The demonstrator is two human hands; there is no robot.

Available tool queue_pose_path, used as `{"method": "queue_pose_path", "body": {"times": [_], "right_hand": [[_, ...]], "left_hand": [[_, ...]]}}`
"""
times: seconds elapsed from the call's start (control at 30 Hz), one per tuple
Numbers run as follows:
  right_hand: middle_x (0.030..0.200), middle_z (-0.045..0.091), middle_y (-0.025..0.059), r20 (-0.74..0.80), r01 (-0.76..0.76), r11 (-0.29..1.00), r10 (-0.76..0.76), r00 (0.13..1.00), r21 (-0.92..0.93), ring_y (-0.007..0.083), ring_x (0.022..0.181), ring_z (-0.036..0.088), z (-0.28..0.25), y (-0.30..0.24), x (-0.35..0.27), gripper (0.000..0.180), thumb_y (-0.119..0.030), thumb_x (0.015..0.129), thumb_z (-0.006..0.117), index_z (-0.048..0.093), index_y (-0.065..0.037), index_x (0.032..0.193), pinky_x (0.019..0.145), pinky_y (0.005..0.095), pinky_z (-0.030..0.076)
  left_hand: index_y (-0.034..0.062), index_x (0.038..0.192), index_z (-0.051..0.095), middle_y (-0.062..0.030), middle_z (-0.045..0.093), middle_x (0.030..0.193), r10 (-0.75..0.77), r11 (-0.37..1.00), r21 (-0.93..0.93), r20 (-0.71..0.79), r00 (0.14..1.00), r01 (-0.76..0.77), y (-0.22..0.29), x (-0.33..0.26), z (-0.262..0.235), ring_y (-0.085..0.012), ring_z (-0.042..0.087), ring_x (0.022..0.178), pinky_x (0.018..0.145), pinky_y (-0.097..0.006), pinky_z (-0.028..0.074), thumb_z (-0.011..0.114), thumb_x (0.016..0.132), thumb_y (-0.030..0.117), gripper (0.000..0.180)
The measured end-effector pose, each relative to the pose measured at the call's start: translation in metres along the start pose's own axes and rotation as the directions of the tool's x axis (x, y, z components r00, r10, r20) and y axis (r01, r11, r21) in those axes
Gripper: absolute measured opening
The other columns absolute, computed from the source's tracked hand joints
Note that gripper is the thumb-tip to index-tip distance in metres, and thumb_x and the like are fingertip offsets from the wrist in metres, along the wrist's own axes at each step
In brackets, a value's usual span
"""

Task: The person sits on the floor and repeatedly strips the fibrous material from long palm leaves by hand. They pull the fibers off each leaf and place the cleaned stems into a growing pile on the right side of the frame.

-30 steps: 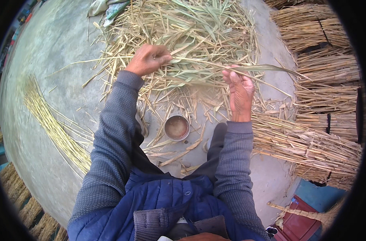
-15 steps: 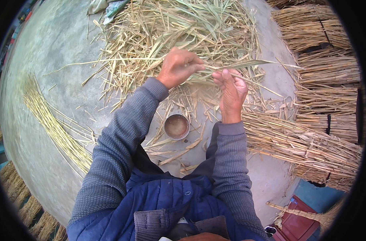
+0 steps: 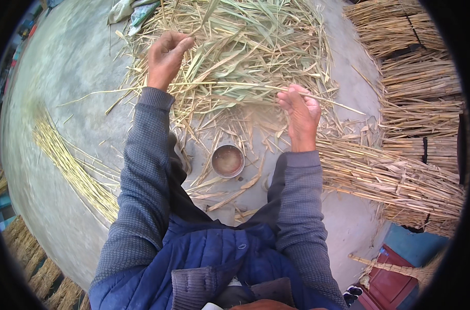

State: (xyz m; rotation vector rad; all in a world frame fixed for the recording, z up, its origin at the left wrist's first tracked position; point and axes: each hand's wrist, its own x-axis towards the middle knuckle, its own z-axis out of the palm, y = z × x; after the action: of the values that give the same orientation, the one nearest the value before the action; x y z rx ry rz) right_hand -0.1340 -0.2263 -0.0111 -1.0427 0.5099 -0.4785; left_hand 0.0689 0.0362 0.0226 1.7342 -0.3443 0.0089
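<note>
A long thin reed stalk (image 3: 224, 84) runs level across the heap of dry leaves. My right hand (image 3: 301, 116) pinches it near its right end, between thumb and fingers. Up and to the left, my left hand (image 3: 165, 58) is closed, thumb against fingers, on a dry reed leaf (image 3: 210, 11) that points away from me. The stalk passes just below this hand, apart from its fingers. Beneath both hands lies the heap of stripped leaves (image 3: 261, 46), pale green and straw-coloured.
A round metal bowl (image 3: 228, 160) stands on the concrete floor (image 3: 80, 57) between my legs. Thin peeled stalks (image 3: 75, 168) lie at left. At right are an unpeeled reed bundle (image 3: 385, 173) and several tied bundles (image 3: 421, 77). A dark red case (image 3: 385, 281) sits at lower right.
My left hand has moved left and away from me, pulling the leaf off the stalk. My right hand has stayed nearly in place, still gripping the stalk.
</note>
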Motion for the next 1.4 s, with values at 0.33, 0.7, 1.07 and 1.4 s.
{"method": "queue_pose_path", "body": {"times": [0.33, 0.7, 1.07, 1.4], "right_hand": [[0.098, 0.071, 0.0158, 0.055, 0.035, 0.996, -0.04, 0.998, 0.078, 0.0219, 0.084, 0.074, 0.011, 0.005, 0.007, 0.027, -0.008, 0.096, 0.069, 0.059, 0.007, 0.116, 0.071, 0.0272, 0.063], [0.096, 0.073, 0.0164, 0.103, 0.092, 0.996, -0.091, 0.991, -0.009, 0.0205, 0.081, 0.074, 0.014, 0.004, 0.005, 0.026, -0.011, 0.095, 0.072, 0.062, 0.005, 0.113, 0.07, 0.0278, 0.063], [0.102, 0.073, 0.0169, 0.112, 0.132, 0.99, -0.136, 0.984, 0.044, 0.0209, 0.084, 0.074, 0.007, -0.002, 0.01, 0.024, -0.009, 0.096, 0.071, 0.062, 0.004, 0.114, 0.073, 0.0288, 0.063], [0.102, 0.073, 0.0179, 0.212, 0.151, 0.988, -0.146, 0.966, -0.009, 0.0205, 0.085, 0.074, 0.01, -0.008, 0.007, 0.024, -0.011, 0.096, 0.071, 0.062, 0.003, 0.113, 0.075, 0.0283, 0.062]], "left_hand": [[0.0015, 0.093, 0.074, -0.0099, 0.072, 0.081, 0.019, 0.943, 0.256, 0.595, 0.804, -0.212, -0.005, -0.03, 0.044, -0.0215, 0.068, 0.076, 0.069, -0.035, 0.052, 0.077, 0.089, 0.035, 0.034], [0.0116, 0.074, 0.064, -0.0088, 0.063, 0.063, 0.249, 0.623, 0.564, 0.513, 0.821, -0.542, -0.017, -0.035, 0.038, -0.0328, 0.061, 0.062, 0.072, -0.044, 0.044, 0.078, 0.082, 0.031, 0.025], [0.0039, 0.094, 0.073, -0.0064, 0.073, 0.08, 0.06, 0.941, 0.255, 0.52, 0.852, -0.222, -0.013, -0.033, 0.028, -0.0152, 0.068, 0.072, 0.066, -0.031, 0.051, 0.083, 0.083, 0.027, 0.028], [0.0008, 0.1, 0.067, -0.0062, 0.073, 0.095, -0.205, 0.979, 0.069, 0.341, 0.917, 0.193, 0.005, -0.023, 0.022, -0.0133, 0.068, 0.089, 0.084, -0.03, 0.055, 0.074, 0.094, 0.023, 0.024]]}}
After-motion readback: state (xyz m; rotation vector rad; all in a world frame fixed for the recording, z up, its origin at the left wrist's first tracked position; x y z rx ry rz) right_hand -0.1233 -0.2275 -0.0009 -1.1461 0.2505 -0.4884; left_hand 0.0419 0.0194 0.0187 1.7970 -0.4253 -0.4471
